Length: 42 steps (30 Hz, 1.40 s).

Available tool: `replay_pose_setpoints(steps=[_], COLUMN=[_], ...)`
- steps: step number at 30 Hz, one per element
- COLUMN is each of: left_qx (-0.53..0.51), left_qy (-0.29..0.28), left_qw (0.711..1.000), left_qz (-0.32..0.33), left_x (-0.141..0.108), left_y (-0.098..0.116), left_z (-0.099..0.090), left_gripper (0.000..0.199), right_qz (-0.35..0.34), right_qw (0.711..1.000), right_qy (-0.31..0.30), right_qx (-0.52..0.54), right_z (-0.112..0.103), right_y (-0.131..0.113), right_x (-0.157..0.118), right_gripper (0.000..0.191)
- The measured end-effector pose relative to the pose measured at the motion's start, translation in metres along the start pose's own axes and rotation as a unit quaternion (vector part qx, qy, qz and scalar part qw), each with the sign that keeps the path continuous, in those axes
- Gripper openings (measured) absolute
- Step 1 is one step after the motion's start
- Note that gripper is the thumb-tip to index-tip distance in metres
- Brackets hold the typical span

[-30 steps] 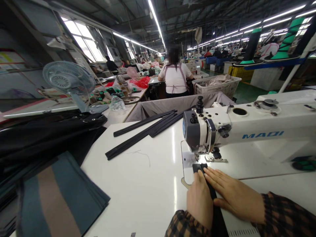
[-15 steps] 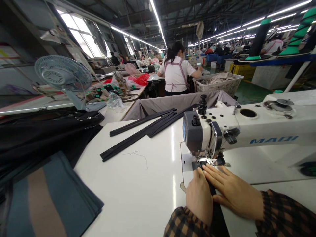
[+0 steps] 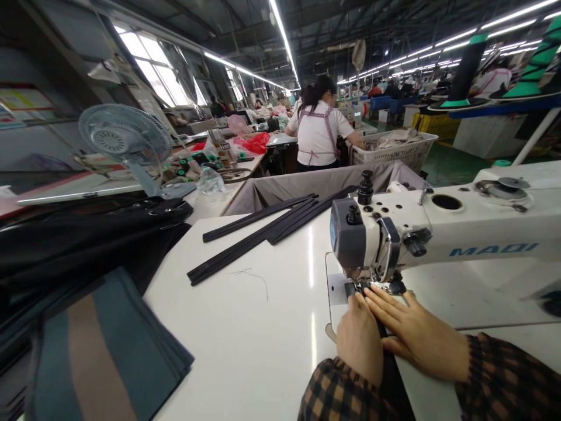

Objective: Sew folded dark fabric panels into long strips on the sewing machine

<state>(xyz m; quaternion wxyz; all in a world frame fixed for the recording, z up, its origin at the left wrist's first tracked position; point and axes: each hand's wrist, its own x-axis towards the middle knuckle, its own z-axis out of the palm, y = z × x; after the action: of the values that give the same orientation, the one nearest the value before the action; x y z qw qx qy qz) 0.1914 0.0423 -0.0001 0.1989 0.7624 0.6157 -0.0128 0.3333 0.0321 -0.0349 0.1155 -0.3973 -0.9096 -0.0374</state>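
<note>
The left hand (image 3: 359,339) curls its fingers around the edge of a narrow black webbing strap (image 3: 392,380), gripping it lightly, while the right hand (image 3: 416,333) lies open and flat, its spread fingers (image 3: 394,310) pressing down on the strap's other side. The strap runs from under both plaid cuffs up to the steel presser foot (image 3: 363,286) of a white MAQI sewing machine (image 3: 381,234). Compared with a second ago, its end and both hands sit further in beneath that foot. On the white machine table (image 3: 245,333), several long black fabric strips (image 3: 258,234) lie side by side, with a loose thread nearby. Further left are a folded teal-and-tan fabric stack (image 3: 105,351) and a heap of black cloth (image 3: 79,245). Beyond stand a pale blue electric fan (image 3: 125,133), a white plastic basket of cloth (image 3: 394,149) and a co-worker in a white shirt (image 3: 318,131).
</note>
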Motion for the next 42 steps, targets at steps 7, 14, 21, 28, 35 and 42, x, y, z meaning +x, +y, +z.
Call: replay_pose_setpoints(steps=[7, 14, 21, 28, 35, 42], left_qx=[0.017, -0.004, -0.012, 0.013, 0.012, -0.045], left_qy=[0.011, 0.025, 0.002, -0.024, 0.007, 0.076], left_qw=[1.0, 0.999, 0.999, 0.999, 0.999, 0.996], left_qz=[0.002, 0.028, 0.03, 0.022, 0.032, 0.03], left_x=[0.003, -0.021, -0.029, -0.032, -0.011, -0.032], left_y=[0.002, -0.006, -0.004, -0.002, -0.001, -0.014], left_z=[-0.004, 0.007, 0.008, 0.002, -0.006, 0.006], left_gripper=[0.034, 0.036, 0.044, 0.048, 0.042, 0.037], right_qz=[-0.003, 0.005, 0.03, 0.025, 0.051, 0.118], right_qw=[1.0, 1.0, 1.0, 1.0, 0.997, 0.989], right_qy=[0.007, 0.011, -0.002, 0.012, 0.02, 0.074], right_qx=[-0.013, 0.002, 0.009, 0.011, 0.06, 0.05], right_z=[0.004, 0.006, 0.008, 0.008, 0.008, 0.016], right_y=[0.003, -0.008, -0.022, -0.028, -0.02, -0.046], right_x=[0.001, -0.008, -0.018, -0.019, -0.004, -0.012], right_gripper=[0.058, 0.05, 0.047, 0.048, 0.05, 0.042])
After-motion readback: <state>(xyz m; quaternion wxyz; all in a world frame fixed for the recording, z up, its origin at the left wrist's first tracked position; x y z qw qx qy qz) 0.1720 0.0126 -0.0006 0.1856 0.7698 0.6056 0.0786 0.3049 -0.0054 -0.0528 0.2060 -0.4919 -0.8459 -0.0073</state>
